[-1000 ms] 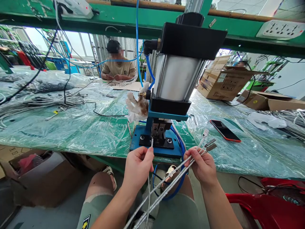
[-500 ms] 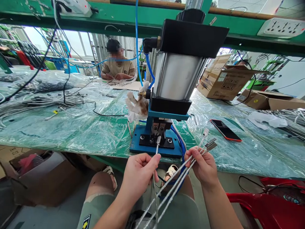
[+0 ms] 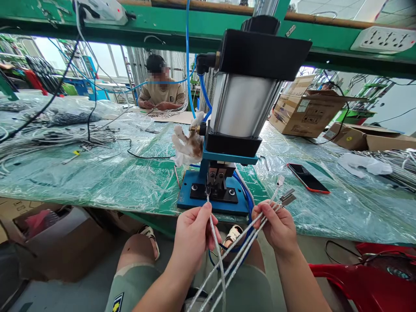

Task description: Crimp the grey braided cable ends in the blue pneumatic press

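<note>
My left hand (image 3: 195,232) pinches a single silvery cable (image 3: 212,225) just below its end. That end reaches into the jaws of a pneumatic press (image 3: 216,177) with a large metal cylinder and a blue base; the tip is partly hidden by the dark tooling. Off to the right, my right hand (image 3: 276,223) is closed around several similar cables (image 3: 242,251). Their flat metal connectors (image 3: 287,198) stick out above its fingers, and the cables hang down to the lower left, crossing the single one.
A phone (image 3: 308,177) lies on the green, plastic-covered table (image 3: 143,182). Cardboard boxes (image 3: 299,108) stand behind it. Bundled cables (image 3: 65,145) lie at left. Across the table sits a person (image 3: 162,93). A soiled white cloth (image 3: 186,145) hangs beside the press. A red chair (image 3: 367,281) is at right.
My left hand has brought the single cable's end slightly left and down, its connector now lower against the press tooling. My right hand and its cables have stayed in place.
</note>
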The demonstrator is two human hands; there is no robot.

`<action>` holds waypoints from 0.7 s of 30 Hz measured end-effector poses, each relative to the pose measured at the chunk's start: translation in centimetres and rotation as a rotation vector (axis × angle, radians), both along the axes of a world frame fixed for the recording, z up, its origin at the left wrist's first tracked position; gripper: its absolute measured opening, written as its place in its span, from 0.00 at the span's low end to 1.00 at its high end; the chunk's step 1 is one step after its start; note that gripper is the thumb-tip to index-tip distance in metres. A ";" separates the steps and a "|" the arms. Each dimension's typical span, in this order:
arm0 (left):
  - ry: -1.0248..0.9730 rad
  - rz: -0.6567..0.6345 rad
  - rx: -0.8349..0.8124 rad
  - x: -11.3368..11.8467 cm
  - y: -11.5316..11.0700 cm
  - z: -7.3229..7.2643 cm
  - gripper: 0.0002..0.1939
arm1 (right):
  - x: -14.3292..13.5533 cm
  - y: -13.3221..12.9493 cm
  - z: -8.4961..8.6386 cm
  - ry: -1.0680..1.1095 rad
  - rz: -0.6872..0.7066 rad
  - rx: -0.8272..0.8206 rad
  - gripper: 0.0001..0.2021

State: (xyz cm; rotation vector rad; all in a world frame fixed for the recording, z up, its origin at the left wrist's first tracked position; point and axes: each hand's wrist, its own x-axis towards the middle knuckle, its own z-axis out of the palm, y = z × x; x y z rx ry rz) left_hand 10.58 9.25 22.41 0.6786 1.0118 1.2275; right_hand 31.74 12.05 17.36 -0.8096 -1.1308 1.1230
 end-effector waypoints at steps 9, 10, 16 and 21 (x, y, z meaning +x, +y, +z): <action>-0.003 0.046 0.021 0.7 1.5 0.2 0.24 | 0.2 0.0 -0.3 0.009 -0.002 0.000 0.10; -0.001 0.049 0.020 0.7 1.7 0.2 0.24 | 0.1 0.0 -0.3 0.010 -0.002 0.003 0.10; 0.015 0.039 0.021 0.5 2.2 0.0 0.24 | 0.2 0.0 -0.3 0.013 0.006 0.007 0.09; 0.017 0.043 0.026 0.0 1.9 -0.4 0.23 | 0.3 0.0 -0.5 0.004 -0.004 0.001 0.09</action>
